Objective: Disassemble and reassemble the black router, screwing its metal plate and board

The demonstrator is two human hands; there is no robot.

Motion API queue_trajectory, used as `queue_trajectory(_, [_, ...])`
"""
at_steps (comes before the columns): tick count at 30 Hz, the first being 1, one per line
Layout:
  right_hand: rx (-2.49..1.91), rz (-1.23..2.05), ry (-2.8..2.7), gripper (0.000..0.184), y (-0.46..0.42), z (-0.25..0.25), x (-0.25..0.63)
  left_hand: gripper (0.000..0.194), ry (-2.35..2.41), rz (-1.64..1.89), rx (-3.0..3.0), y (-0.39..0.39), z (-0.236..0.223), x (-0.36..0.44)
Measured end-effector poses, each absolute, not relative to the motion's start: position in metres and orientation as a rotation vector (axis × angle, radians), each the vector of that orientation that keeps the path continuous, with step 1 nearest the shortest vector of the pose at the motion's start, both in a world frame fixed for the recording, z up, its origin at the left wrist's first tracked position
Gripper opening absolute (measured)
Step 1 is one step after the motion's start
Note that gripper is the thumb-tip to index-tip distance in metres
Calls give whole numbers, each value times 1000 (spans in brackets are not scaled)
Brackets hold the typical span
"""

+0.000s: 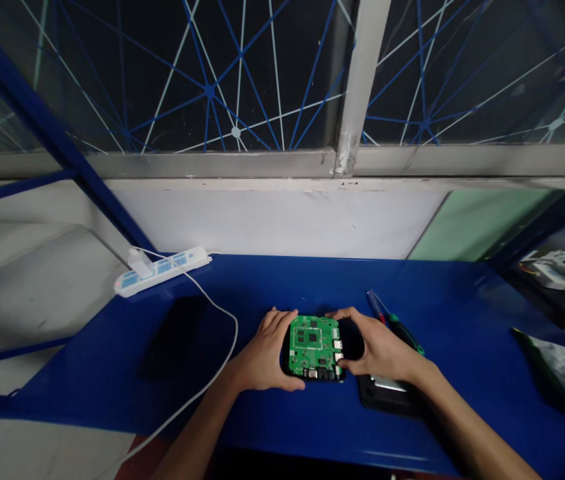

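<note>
A green circuit board [313, 345] lies in a black square casing [352, 337] on the blue table [272, 287], close to the front edge. My left hand [265, 353] cups the left side of the casing, fingers curled round its edge. My right hand [380, 347] grips the right side, thumb by the board's metal connectors and fingers over the far corner. Both hands hold the same unit.
A screwdriver with a green and black handle [402, 330] lies just behind my right hand. A dark flat cover [387, 393] sits under my right wrist. A white power strip [162, 270] with a white cable [222, 313] lies at the back left, beside a dark flat pad [175, 337]. A foil bag [562, 367] rests at the right.
</note>
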State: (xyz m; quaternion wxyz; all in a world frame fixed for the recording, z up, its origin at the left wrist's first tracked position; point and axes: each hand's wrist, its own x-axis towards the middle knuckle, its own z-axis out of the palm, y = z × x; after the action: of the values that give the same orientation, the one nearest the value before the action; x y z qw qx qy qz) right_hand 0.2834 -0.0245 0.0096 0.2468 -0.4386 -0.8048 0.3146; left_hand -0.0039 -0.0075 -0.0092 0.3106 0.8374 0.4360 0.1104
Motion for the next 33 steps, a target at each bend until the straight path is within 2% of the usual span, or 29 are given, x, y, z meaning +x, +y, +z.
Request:
queue_trajectory(7, [-1196, 878, -2268, 66, -27, 13, 286, 122, 1090, 342, 2219, -6, -8, -3])
queue_trajectory(22, [-1264, 763, -2344, 64, -27, 12, 286, 115, 1078, 312, 2256, -3, -6, -7])
queue_trajectory(28, [-1258, 754, -2318, 61, -26, 9, 286, 85, 1026, 332, 2298, -4, -4, -6])
queue_trajectory(33, [-1251, 745, -2312, 59, -25, 8, 287, 85, 1020, 352, 2309, -5, -4, -6])
